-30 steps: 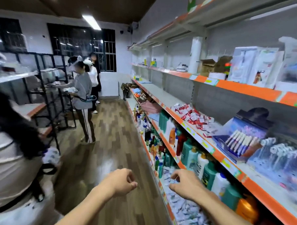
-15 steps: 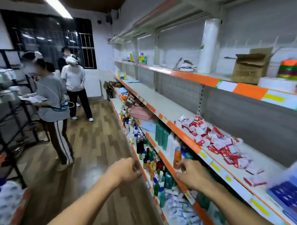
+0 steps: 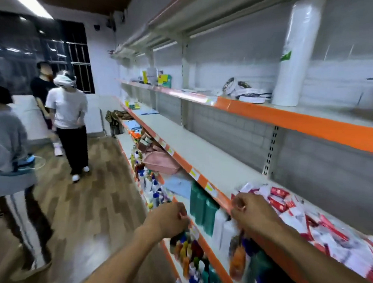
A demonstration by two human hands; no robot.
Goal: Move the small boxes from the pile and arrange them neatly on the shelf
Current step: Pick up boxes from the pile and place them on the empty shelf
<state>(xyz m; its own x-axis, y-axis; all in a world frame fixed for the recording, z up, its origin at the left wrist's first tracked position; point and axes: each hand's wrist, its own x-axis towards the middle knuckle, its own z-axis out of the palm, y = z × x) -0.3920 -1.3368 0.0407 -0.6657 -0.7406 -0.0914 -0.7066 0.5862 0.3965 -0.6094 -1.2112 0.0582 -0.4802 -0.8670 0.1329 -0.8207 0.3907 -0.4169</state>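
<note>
Orange-edged shelving fills the right half of the view, running away toward 12 o'clock over a wood-plank floor (image 3: 89, 201). On the middle shelf (image 3: 202, 159), a loose pile of small boxes (image 3: 302, 212), red and white, lies at about 3 o'clock, spreading off toward 4 o'clock; the shelf board beyond it toward 12 o'clock is bare grey. The right hand (image 3: 247, 211) sits at the shelf's front edge, touching or just beside the near end of the pile, its fingers curled; whether its grip holds a box cannot be told through the blur. The left hand (image 3: 169, 218) hangs in front of the lower shelf at about 6 o'clock, its grip narrow, fingers curled in with nothing seen in them. Below, green bottles (image 3: 202, 208) and small coloured bottles (image 3: 189, 255) crowd the lower shelf. A tall white roll (image 3: 294, 52) stands upright on the top shelf at 1 o'clock. Three people (image 3: 67, 119) stand at 9 to 10 o'clock.
</note>
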